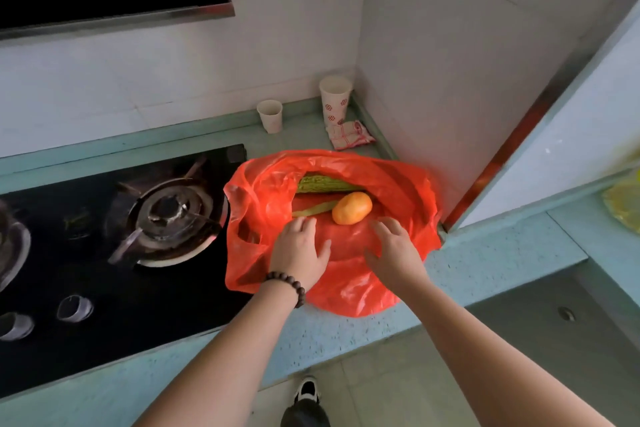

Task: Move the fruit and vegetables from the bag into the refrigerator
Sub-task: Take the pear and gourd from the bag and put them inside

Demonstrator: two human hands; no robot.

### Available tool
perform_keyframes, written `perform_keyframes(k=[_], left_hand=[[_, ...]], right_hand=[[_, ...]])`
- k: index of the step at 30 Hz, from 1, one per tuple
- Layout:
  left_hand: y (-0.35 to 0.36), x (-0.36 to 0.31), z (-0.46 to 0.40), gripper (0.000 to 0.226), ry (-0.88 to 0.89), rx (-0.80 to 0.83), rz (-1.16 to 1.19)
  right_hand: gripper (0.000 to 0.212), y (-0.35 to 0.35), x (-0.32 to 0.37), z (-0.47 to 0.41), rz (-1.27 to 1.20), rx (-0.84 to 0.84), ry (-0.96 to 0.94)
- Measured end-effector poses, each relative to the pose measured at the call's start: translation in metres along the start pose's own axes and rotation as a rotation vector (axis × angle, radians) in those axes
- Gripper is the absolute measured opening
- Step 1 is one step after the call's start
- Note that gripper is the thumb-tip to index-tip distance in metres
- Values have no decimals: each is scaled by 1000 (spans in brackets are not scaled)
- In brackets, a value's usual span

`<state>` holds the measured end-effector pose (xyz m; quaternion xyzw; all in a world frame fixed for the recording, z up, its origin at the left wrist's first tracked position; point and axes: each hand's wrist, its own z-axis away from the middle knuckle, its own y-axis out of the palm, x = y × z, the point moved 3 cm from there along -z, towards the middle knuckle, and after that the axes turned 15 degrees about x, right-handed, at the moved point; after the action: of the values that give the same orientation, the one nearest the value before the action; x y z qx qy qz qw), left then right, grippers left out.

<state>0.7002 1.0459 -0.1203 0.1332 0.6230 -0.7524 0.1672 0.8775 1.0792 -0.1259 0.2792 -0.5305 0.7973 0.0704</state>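
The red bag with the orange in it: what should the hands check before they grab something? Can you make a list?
1. Red bag mouth open: ok.
2. Orange in plain sight, nothing on top: ok.
3. Bitter gourd reachable: ok, partly under the bag's edge.
4. Left hand free: ok, fingers straight, on the bag.
5. Right hand free: ok, holds nothing.
6. Refrigerator open and ready: cannot tell.
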Motion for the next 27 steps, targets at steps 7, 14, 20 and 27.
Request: perform_keyframes(k=[7,14,20,27], left_hand=[[17,35,-83,57,31,78,-36],[41,49,-114,55,48,135,-19],[44,49,-112,23,28,110,-66],[33,42,-98,18,29,57,5]], right_hand=[[85,6,1,-82,106,34,-27],[76,24,-1,-111,138,16,-54],[74,27,-4,-110,121,-49,-43],[70,22,-7,-89,10,-98,-12]])
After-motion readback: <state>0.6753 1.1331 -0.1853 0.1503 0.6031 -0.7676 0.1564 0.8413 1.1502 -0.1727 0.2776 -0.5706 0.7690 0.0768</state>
